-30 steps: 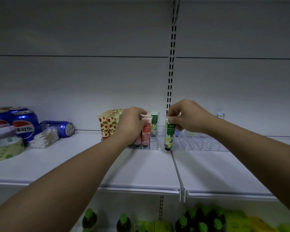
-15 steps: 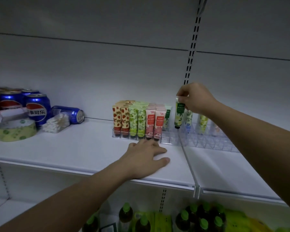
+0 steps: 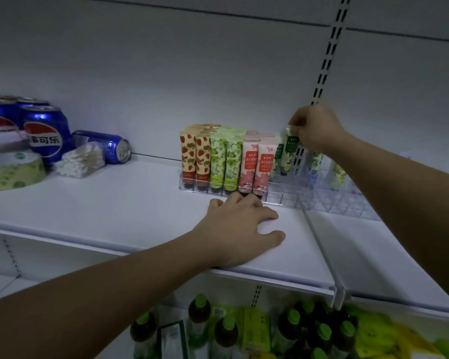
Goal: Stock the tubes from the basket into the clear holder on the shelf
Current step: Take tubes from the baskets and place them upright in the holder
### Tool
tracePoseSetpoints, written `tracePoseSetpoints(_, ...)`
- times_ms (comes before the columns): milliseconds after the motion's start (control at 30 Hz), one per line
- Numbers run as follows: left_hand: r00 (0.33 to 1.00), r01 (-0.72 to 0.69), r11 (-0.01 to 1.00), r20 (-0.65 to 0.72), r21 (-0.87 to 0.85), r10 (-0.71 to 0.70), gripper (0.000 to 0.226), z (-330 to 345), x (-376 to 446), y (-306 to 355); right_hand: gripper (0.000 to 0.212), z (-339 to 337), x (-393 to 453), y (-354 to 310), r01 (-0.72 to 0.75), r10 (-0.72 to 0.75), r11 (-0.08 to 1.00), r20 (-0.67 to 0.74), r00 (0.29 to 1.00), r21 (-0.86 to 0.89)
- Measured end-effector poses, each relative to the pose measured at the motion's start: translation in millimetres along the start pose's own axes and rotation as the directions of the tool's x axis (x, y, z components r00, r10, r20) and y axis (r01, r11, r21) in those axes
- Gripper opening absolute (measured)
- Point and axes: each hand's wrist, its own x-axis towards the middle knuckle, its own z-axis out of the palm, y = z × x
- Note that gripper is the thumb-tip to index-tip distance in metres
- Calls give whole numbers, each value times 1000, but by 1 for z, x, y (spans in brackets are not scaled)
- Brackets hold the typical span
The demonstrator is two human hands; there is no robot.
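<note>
Now that the left hand has come off the row of tubes and settled flat on the white shelf just in front of the clear holder, its fingers spread and holding nothing, the placing falls to the right hand alone. A second ago that right hand held the green tube low, out at the front of the holder; since then it has lifted and carried it back toward the rear, next to the pink tubes. That tells me the person has picked a slot and is lining up to drop the tube in, cap down, so this one looks close to stocked, though the lower end is not yet seated as far as I can make out. The tube hangs upright, pinched at its crimped top edge by the right fingertips, which are closed on it; the body and dark cap trail below the fingers, over the empty cells just right of the pink pair. Strawberry tubes and lime tubes already fill the left end, and plenty of open cells remain to the right, so a good deal of stocking looks left; the basket is out of sight
</note>
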Motion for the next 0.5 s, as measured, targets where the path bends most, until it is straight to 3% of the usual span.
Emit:
tracePoseSetpoints(100,1000,0,1000,0,10,0,55,1,0,0,17,11,-6,6,-16,20,998,57,998,-56)
tracePoseSetpoints(367,1000,18,1000,8,-23,-18,53,-2,-1,1,32,-5,-17,-1,-67,69,997,46,997,-45)
tracePoseSetpoints(500,1000,26,999,10,-39,-25,50,-5,-3,2,25,-27,-32,-9,-66,74,994,89,993,-92)
